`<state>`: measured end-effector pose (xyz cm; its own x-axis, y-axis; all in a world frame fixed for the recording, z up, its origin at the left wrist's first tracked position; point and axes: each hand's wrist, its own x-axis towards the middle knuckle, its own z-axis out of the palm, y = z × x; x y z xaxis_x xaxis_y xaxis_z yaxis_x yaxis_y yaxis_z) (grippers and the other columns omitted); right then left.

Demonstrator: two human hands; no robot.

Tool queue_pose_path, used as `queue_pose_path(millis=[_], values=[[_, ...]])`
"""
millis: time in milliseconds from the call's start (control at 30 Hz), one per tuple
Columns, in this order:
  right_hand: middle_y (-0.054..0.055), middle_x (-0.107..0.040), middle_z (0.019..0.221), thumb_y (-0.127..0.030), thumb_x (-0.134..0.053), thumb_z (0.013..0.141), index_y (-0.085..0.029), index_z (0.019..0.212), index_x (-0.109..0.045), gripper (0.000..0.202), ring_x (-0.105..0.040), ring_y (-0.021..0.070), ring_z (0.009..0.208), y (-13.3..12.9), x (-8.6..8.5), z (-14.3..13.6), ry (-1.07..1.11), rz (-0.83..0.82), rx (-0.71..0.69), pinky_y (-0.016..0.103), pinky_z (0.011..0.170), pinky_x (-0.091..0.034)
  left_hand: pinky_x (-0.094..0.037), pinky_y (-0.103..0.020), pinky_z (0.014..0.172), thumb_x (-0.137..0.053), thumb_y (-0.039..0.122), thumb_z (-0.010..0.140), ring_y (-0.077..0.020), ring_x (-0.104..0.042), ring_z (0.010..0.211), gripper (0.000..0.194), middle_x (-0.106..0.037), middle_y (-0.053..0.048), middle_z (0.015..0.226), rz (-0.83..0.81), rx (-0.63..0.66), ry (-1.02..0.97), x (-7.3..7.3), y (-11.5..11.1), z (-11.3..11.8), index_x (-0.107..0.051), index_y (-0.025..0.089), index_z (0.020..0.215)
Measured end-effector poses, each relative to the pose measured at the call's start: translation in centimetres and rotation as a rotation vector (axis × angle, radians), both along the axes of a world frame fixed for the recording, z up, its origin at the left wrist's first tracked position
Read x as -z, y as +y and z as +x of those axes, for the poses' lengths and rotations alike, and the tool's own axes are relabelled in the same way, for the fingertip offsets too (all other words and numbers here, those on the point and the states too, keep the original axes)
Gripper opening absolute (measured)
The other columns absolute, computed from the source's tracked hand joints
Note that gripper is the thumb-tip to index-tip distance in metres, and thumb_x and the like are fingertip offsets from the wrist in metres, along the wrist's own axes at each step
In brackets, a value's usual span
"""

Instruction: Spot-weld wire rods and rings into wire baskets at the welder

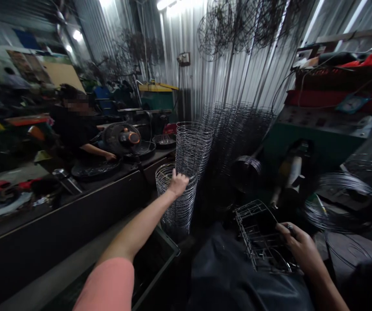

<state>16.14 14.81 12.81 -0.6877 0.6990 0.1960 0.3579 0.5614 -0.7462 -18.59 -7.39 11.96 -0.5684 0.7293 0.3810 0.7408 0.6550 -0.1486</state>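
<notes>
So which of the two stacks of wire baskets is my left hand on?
Your left hand rests on top of the shorter, nearer stack. The taller stack stands just behind it to the right, apart from the hand.

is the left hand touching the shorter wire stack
Touching. The head view shows the left hand resting on the top rim of the shorter wire stack, fingers over the edge with no gap visible.

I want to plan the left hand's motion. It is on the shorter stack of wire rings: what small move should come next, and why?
Probably close the left hand on the top ring of the shorter wire stack and lift: it rests there, while the right hand holds a wire basket on the lap.
</notes>
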Motion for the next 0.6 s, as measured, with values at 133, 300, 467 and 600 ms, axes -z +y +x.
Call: queue_pose_path(millis=[133, 300, 467, 600], values=[[0.001, -0.063, 0.062, -0.056, -0.051, 0.073, -0.02, 0.069, -0.063, 0.039, -0.06, 0.0176, 0.061, -0.4, 0.7, 0.4, -0.025, 0.001, -0.035, 0.023, 0.056, -0.047, -0.027, -0.055, 0.102, -0.041, 0.01, 0.086, -0.0233, -0.06, 0.083, 0.026, -0.067, -0.011, 0.083, -0.021, 0.028, -0.047, 4.5, 1.0, 0.1, -0.066, 0.017, 0.08], [0.0, -0.06, 0.058, -0.059, -0.049, 0.074, -0.02, 0.066, -0.061, 0.041, -0.057, 0.0168, 0.059, -1.7, 0.9, 0.3, -0.036, 0.059, -0.048, 0.024, 0.055, -0.045, -0.024, -0.055, 0.104, -0.038, 0.01, 0.086, -0.0256, -0.061, 0.084, 0.03, -0.068, -0.013, 0.086, -0.02, 0.037, -0.073, 4.4, 0.7, -0.9, -0.068, 0.016, 0.084], [0.0, -0.061, 0.06, -0.058, -0.046, 0.077, -0.02, 0.067, -0.059, 0.041, -0.055, 0.0158, 0.058, -2.4, 1.4, 0.0, -0.066, 0.095, -0.064, 0.024, 0.055, -0.043, -0.024, -0.056, 0.103, -0.034, 0.009, 0.087, -0.0268, -0.061, 0.088, 0.035, -0.067, -0.016, 0.089, -0.014, 0.017, -0.107, 4.7, 0.1, -1.2, -0.068, 0.014, 0.091], [0.0, -0.061, 0.062, -0.054, -0.046, 0.079, -0.02, 0.071, -0.061, 0.037, -0.055, 0.0152, 0.06, -2.9, 1.4, 0.1, -0.073, 0.113, -0.055, 0.024, 0.057, -0.043, -0.022, -0.058, 0.104, -0.039, 0.007, 0.084, -0.0275, -0.062, 0.088, 0.031, -0.068, -0.015, 0.085, -0.042, 0.027, -0.162, 4.6, 0.1, -0.8, -0.069, 0.013, 0.082]])
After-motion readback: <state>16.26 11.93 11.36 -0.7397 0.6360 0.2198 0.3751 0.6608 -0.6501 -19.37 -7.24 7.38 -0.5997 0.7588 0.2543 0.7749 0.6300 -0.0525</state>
